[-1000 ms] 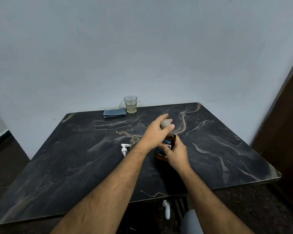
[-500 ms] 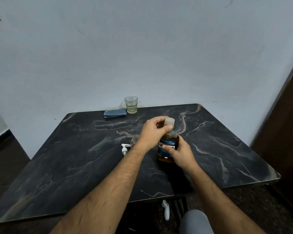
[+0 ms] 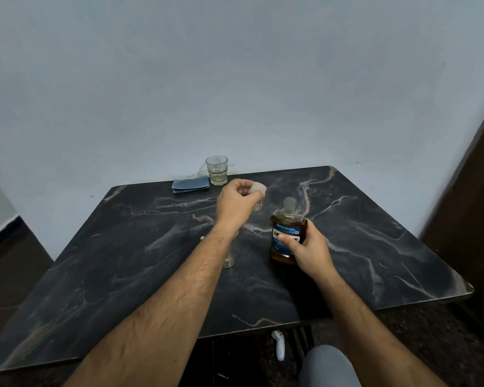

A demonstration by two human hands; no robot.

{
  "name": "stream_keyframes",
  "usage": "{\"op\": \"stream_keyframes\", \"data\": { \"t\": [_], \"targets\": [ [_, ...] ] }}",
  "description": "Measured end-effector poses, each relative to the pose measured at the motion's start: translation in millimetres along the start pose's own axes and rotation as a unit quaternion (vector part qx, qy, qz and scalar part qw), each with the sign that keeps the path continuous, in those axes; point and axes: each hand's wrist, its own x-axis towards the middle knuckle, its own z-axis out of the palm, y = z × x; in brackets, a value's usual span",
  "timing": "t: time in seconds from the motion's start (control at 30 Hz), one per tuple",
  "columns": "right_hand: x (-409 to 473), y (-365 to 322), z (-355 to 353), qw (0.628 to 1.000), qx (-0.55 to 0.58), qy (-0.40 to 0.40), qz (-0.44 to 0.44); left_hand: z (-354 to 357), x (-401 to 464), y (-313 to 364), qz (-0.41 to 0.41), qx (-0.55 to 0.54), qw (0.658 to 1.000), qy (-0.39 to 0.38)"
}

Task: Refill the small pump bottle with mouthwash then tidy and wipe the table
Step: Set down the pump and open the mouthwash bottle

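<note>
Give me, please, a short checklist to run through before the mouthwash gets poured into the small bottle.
1. Cap off the mouthwash bottle: ok, the left hand holds it clear of the neck.
2. Mouthwash bottle held firmly: ok, the right hand grips its body, upright on the table.
3. Small bottle open, pump out: cannot tell, the left forearm hides its top.
4. Small bottle within reach: ok, it stands just left of the mouthwash bottle.
5. Left hand free to steady the small bottle: not ok, it holds the cap.
6. Cloth ready for spills: ok, at the far edge.
</note>
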Motion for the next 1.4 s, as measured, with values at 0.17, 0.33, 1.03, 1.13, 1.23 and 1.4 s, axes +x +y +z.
{"op": "stream_keyframes", "data": {
  "t": [0.17, 0.33, 1.03, 1.13, 1.23, 1.4],
  "targets": [
    [2.4, 6.4, -11.1, 1.0, 0.004, 0.021, -0.002, 12.9, 8.7, -3.7, 0.005, 0.153, 0.988, -0.02],
    [0.3, 9.4, -8.3, 0.999, 0.007, 0.029, -0.012, 30.8, 22.9, -13.5, -0.019, 0.251, 0.967, -0.022],
    [2.9, 25.0, -1.4, 0.998, 0.026, 0.049, -0.042, 67.3, 46.2, -77.7, -0.022, 0.348, 0.928, -0.134],
    [1.8, 23.9, -1.7, 0.998, 0.029, 0.049, -0.04, 67.3, 41.0, -78.4, -0.024, 0.351, 0.927, -0.129],
    [1.2, 21.2, -2.0, 0.997, 0.03, 0.05, -0.04, 68.1, 29.6, -80.1, -0.011, 0.336, 0.937, -0.098],
    [1.6, 17.8, -3.5, 0.998, 0.033, 0.045, -0.037, 67.3, 0.7, -80.1, -0.003, 0.287, 0.956, -0.056]
  ]
}}
